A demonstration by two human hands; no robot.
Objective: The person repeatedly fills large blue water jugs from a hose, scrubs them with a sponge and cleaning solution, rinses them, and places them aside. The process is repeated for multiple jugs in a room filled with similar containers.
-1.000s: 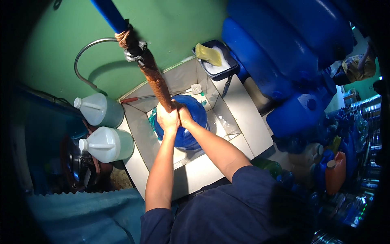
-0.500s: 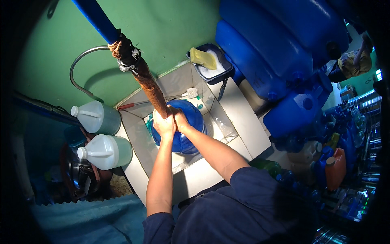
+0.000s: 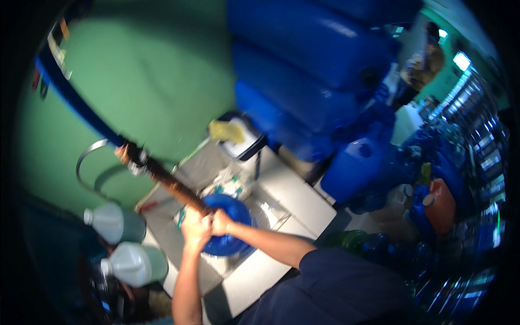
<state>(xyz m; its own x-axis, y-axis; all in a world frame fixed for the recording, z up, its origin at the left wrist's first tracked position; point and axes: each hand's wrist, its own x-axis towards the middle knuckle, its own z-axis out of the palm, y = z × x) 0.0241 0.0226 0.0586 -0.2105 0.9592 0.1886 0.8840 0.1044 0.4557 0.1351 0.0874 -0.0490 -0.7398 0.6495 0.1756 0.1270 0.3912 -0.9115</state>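
Note:
A long pipe [image 3: 172, 186], blue above and rusty brown below, slants down from the upper left. Cord and silvery wrapping bind its joint. My left hand [image 3: 196, 227] is closed around its lower end. Against it, my right hand [image 3: 220, 222] is also closed at the pipe's end, its fingers partly hidden. Directly beneath both hands a round blue container [image 3: 230, 245] stands in a tiled basin [image 3: 187, 168]. My hands cover part of its top. White and green cloth-like material [image 3: 230, 181] lies behind it. The picture is blurred by motion.
Two white-handled jugs, one [image 3: 116, 223] behind the other [image 3: 135, 264], flank the basin's left. A dark tub [image 3: 250, 149] with suds and a yellow sponge [image 3: 226, 130] sits at its back corner. Large blue containers [image 3: 303, 70] are stacked at right; an orange jug [image 3: 440, 206] stands beyond. Another person [image 3: 425, 65] is far right.
The view has swung, so the basin, jugs and hands appear lower and further left. The pipe now slants more, its blue part bending. Both hands keep their hold at its lower end.

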